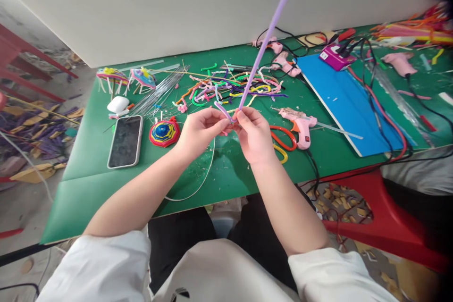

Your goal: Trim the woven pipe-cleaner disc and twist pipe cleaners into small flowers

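Note:
A long lilac pipe cleaner [269, 33] rises steeply from between my fingertips, and its short bent end shows between the two hands. My left hand [204, 128] pinches the bent end. Close beside it, my right hand [255, 131] grips the pipe cleaner at the foot of its long straight part. The fingertips nearly meet above the table's front half. Just behind them lies a tangle of coloured pipe cleaners [233, 87]. To the left rests a small round red, yellow and blue wound piece [164, 132]. Orange-handled scissors [285, 138] lie right of my right hand, partly hidden.
A pink glue gun [300, 125] with its cord lies at the right, near a blue board [339, 104] and a purple power socket [336, 56]. Left are a phone [125, 141], a white case [118, 104] and thin wires [159, 87]. A red stool [389, 217] stands at right.

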`<state>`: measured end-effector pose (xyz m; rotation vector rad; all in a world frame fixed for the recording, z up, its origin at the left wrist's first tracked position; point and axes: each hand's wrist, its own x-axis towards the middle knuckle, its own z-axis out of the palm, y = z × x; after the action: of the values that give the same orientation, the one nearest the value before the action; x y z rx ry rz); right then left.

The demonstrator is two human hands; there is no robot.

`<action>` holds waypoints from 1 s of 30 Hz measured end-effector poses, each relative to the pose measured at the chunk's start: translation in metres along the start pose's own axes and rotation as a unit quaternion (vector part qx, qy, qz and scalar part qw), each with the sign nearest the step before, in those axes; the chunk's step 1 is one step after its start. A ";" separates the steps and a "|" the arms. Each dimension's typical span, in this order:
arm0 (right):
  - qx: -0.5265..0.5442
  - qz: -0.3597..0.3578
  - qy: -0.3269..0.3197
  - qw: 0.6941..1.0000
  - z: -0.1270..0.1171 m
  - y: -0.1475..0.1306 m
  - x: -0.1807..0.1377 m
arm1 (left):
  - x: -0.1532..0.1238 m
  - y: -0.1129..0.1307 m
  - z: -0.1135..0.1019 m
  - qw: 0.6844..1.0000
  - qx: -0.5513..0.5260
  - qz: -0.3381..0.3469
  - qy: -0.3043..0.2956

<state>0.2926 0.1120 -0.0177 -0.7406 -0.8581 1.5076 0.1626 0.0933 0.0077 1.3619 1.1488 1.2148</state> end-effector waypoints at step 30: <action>0.058 -0.019 -0.052 0.997 0.004 0.002 -0.002 | -0.006 0.009 0.006 0.968 -0.229 -0.103 -0.015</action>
<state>0.2886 0.1093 -0.0173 -0.5609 -0.8508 1.5582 0.1686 0.0864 0.0153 0.8866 0.8894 1.2094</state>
